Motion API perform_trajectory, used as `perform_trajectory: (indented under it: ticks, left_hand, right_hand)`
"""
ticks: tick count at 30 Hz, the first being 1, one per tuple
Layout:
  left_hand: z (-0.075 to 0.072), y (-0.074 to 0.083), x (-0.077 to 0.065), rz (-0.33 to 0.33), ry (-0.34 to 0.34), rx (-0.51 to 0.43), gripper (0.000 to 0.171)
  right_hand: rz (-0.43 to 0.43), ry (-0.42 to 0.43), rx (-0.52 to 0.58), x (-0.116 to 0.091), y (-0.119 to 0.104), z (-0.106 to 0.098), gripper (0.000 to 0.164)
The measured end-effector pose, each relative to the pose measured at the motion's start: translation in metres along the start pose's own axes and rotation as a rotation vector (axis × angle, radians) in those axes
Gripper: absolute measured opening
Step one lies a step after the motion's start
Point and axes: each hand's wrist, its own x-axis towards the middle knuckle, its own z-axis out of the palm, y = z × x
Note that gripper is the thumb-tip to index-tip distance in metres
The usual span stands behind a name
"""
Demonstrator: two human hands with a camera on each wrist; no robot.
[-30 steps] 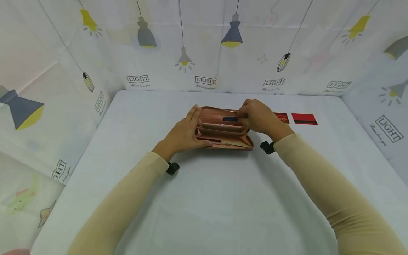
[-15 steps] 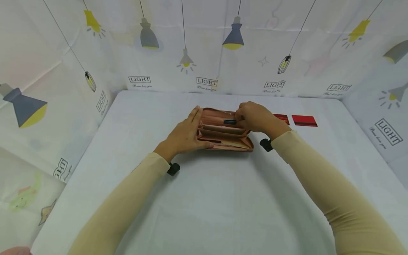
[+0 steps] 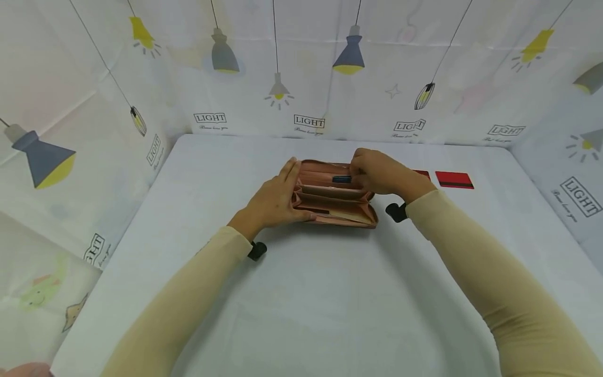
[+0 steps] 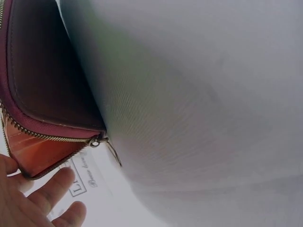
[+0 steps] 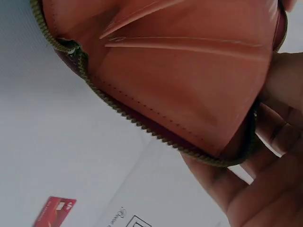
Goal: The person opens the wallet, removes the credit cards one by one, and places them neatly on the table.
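An unzipped pinkish-brown wallet (image 3: 332, 199) lies spread wide on the table, its inner compartments facing up. My left hand (image 3: 270, 204) grips its left end, thumb along the front edge and fingers up at the back edge. At the back right, my right hand (image 3: 379, 172) pinches the rear panel; in the right wrist view, fingers (image 5: 215, 182) pass behind the panel's zipped edge. A dark card (image 3: 341, 179) shows in a slot of that panel, beside the right fingertips. In the left wrist view, a zip pull (image 4: 113, 152) hangs from the wallet's end.
A red card with a black stripe (image 3: 454, 179) lies on the white table (image 3: 301, 303) to the right. Another red card (image 3: 423, 173) is mostly hidden behind my right wrist. A lamp-patterned cloth wall (image 3: 311, 78) rises beyond the table's back edge.
The head view has shifted slightly. My right hand has moved a little at the rear panel, and its wrist now hides more of the nearer red card. Left hand keeps its grip.
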Motion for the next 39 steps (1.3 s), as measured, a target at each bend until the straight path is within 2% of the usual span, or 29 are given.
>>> perform_trajectory:
  ticks: [4, 8, 12, 18, 21, 24, 28, 32, 35, 39]
  left_hand:
    - [0.003, -0.001, 0.001, 0.015, 0.001, 0.004, 0.132]
    - [0.004, -0.002, 0.001, 0.020, 0.003, 0.026, 0.132]
    - [0.003, -0.001, 0.002, 0.027, 0.011, 0.021, 0.131]
    - [0.003, 0.000, 0.004, 0.033, 0.018, 0.017, 0.131]
    - [0.003, 0.000, 0.004, 0.030, 0.015, 0.012, 0.131]
    - [0.002, 0.000, 0.003, 0.024, 0.013, 0.010, 0.132]
    - [0.002, 0.000, 0.002, 0.021, 0.013, 0.006, 0.132]
    - [0.002, 0.000, 0.003, 0.024, 0.003, 0.003, 0.130]
    - [0.003, 0.000, 0.003, 0.024, -0.004, 0.004, 0.130]
    - [0.002, 0.001, 0.002, 0.019, -0.008, 0.004, 0.131]
  right_hand:
    - [0.016, 0.058, 0.178, -0.006, 0.012, 0.004, 0.006]
    - [0.018, 0.156, 0.276, -0.012, 0.021, 0.005, 0.013]
    - [0.026, 0.203, 0.230, -0.016, 0.026, 0.005, 0.017]
    - [0.044, 0.232, 0.149, -0.022, 0.029, 0.002, 0.012]
    - [0.008, 0.282, 0.156, -0.025, 0.029, -0.003, 0.009]
    - [-0.002, 0.320, 0.213, -0.029, 0.030, -0.014, 0.011]
    - [0.095, 0.339, 0.305, -0.041, 0.037, -0.032, 0.024]
    - [0.227, 0.352, 0.372, -0.056, 0.059, -0.044, 0.035]
    - [0.321, 0.354, 0.400, -0.066, 0.080, -0.048, 0.040]
    - [0.457, 0.301, 0.434, -0.079, 0.106, -0.044, 0.045]
